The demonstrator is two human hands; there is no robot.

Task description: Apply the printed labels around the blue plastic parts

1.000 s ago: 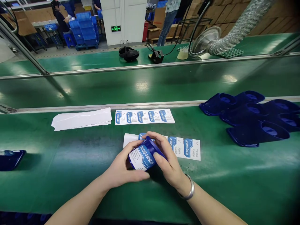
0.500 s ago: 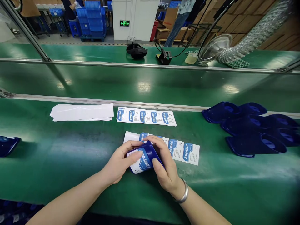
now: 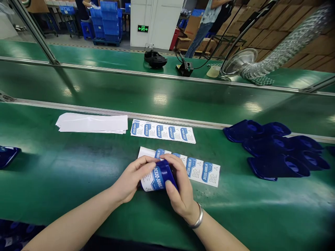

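Note:
A dark blue plastic part (image 3: 167, 171) is held between my two hands above the green table. On its side is a white and blue label (image 3: 153, 180) printed with "DC52Q-5000L/H". My left hand (image 3: 133, 177) grips the labelled end, its thumb at the label's upper edge. My right hand (image 3: 181, 190), with a metal bracelet at the wrist, wraps round the other end. Just behind them lies a label strip (image 3: 204, 170), partly covered by the hands. Farther back are another label strip (image 3: 163, 131) and a stack of white sheets (image 3: 92, 123).
Several blue parts (image 3: 277, 167) lie together at the right. Another blue part (image 3: 9, 156) is at the left edge. A metal rail (image 3: 183, 122) crosses behind the strips. Beyond it are a black device (image 3: 155, 60) and a foil duct (image 3: 285, 47). People are in the background.
The blue part has turned slightly in my hands, and my left thumb has moved up off the middle of the label, showing more print. The camera view has tilted a little.

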